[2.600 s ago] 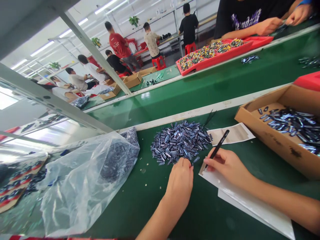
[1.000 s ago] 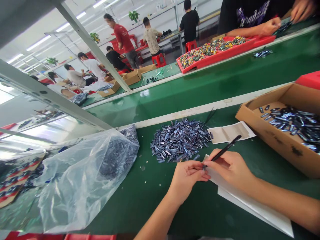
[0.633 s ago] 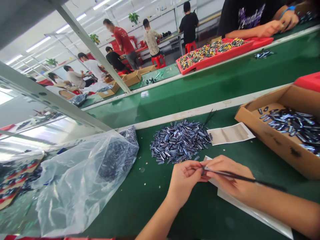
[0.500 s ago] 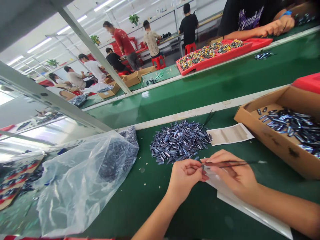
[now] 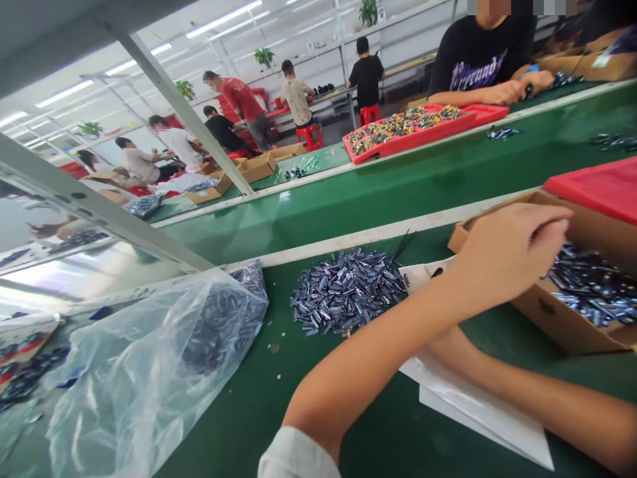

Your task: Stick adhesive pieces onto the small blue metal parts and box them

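Observation:
My left hand (image 5: 520, 249) reaches across to the right and hangs over the near side of a cardboard box (image 5: 567, 325). Its fingers are curled together; anything between them is hidden. The box holds many shiny dark-blue slender pieces (image 5: 597, 285). Beneath my left forearm, my right hand (image 5: 450, 345) is mostly covered, and its fingers do not show. A pale strip (image 5: 423, 271) lies partly behind the left forearm, with small dark pieces on or over it. White sheets (image 5: 478, 405) lie under my right forearm. Left of the strip is a heap of dark-blue pieces (image 5: 348, 292).
A clear plastic bag (image 5: 134, 372) of similar pieces lies at left. A red tray (image 5: 597, 189) sits behind the box. Across the green belt (image 5: 318, 216), a person in black (image 5: 482, 60) works beside a red tray of colourful parts (image 5: 408, 133). A metal post (image 5: 189, 113) slants up.
My left hand has moved from beside my right hand, near the heap, to over the box. The left forearm now covers my right hand and the dark tweezers seen in it. The view has shifted slightly.

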### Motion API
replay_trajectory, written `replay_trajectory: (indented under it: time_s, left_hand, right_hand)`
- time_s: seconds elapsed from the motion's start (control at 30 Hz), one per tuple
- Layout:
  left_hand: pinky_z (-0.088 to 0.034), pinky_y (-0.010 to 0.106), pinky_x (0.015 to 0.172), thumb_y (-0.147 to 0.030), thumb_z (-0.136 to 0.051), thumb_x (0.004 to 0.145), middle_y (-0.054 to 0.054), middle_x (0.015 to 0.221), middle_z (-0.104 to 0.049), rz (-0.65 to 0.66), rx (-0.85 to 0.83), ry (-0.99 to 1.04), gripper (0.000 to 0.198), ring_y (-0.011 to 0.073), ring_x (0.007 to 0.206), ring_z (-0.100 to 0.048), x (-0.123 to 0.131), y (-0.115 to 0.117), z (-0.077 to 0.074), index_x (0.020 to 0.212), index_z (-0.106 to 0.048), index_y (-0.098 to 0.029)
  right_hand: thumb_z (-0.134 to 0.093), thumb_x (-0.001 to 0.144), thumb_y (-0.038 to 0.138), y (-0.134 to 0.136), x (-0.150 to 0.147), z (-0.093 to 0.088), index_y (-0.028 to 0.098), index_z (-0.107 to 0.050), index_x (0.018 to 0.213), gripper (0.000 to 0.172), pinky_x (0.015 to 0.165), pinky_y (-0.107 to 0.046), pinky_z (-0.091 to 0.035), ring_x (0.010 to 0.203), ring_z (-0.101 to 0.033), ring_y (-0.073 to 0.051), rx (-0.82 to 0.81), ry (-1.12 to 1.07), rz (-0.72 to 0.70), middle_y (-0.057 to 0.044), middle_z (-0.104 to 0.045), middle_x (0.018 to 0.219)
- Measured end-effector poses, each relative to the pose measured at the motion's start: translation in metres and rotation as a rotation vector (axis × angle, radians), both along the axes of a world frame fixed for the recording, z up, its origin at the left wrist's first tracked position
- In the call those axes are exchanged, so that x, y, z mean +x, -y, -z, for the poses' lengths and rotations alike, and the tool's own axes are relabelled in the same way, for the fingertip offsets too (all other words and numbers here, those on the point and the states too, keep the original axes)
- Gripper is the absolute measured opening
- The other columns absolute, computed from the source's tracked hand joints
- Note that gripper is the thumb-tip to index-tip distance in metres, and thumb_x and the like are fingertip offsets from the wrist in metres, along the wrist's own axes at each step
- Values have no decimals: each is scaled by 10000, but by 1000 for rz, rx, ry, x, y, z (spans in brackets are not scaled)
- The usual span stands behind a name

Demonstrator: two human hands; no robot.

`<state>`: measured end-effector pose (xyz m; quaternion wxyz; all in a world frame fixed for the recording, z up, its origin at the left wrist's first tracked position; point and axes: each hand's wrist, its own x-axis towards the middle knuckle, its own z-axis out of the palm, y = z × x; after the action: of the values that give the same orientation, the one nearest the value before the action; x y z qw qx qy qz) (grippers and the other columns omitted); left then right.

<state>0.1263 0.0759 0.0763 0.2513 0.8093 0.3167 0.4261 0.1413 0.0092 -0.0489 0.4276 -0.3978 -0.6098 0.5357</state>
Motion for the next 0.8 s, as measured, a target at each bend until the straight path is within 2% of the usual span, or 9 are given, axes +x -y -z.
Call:
replay_trajectory:
  time_s: [0.07,0.13,0.2,0.3,0.4,0.47,0.53,0.63,0.8]
  left_hand:
    - [-466,232,895,-105,-453,885,72,1022,-682,-61,29,-43,228,130,952,-615,-29,7,3,988,-655,-83]
    - [-484,234,813,-122,-480,870,53,947,-679,-166,-39,-126,205,122,861,-606,-72,24,7,975,-656,-115]
    - [-478,246,743,-116,-511,842,37,862,-663,-307,-144,-265,161,124,777,-585,-114,46,15,901,-660,-136]
    - [-467,254,713,-96,-531,818,37,835,-649,-369,-319,-441,135,128,744,-575,-154,83,37,855,-654,-138]
    - [-471,281,747,-101,-569,806,44,847,-648,-347,-368,-519,104,156,804,-586,-164,119,66,822,-661,-146]
    - [-470,307,776,-97,-565,814,45,868,-647,-361,-307,-525,115,168,831,-583,-160,137,83,811,-665,-155]
    - [-467,323,785,-82,-536,831,43,891,-644,-396,-234,-517,147,169,839,-578,-156,150,93,823,-661,-160]
    - [-464,323,771,-61,-513,841,39,898,-640,-417,-179,-511,174,166,840,-571,-153,156,98,838,-654,-163]
    - [-469,313,771,-46,-542,820,33,892,-646,-407,-156,-462,169,159,838,-571,-157,155,99,829,-662,-164]
  right_hand:
    - [-618,784,463,2,0,-5,216,-589,637,289,520,-305,-519,511,-620,-192,-31,22,-107,-35,-640,524]
    - [-623,800,394,3,0,-10,202,-572,652,248,450,-267,-475,426,-578,-157,-85,51,-188,-8,-616,486]
    - [-632,800,340,3,0,-12,194,-557,701,191,438,-244,-448,424,-566,-139,-131,90,-238,14,-612,508]
    - [-645,785,294,2,-1,-12,189,-557,716,153,454,-234,-431,464,-565,-130,-139,135,-295,23,-610,560]
    - [-636,790,285,1,-2,-10,183,-573,715,142,485,-241,-426,494,-556,-128,-111,178,-324,19,-611,591]
    - [-631,797,289,2,-2,-10,179,-579,702,154,505,-244,-415,513,-544,-130,-77,226,-321,21,-596,572]
    - [-627,802,291,2,-2,-10,177,-584,691,165,516,-246,-398,529,-530,-131,-41,273,-310,23,-583,559]
    - [-627,802,290,2,-2,-10,178,-592,687,164,522,-246,-382,547,-520,-132,-13,312,-300,22,-585,574]
    - [-633,797,300,3,-3,-10,179,-606,696,160,532,-249,-368,572,-517,-134,-18,334,-303,16,-600,610]
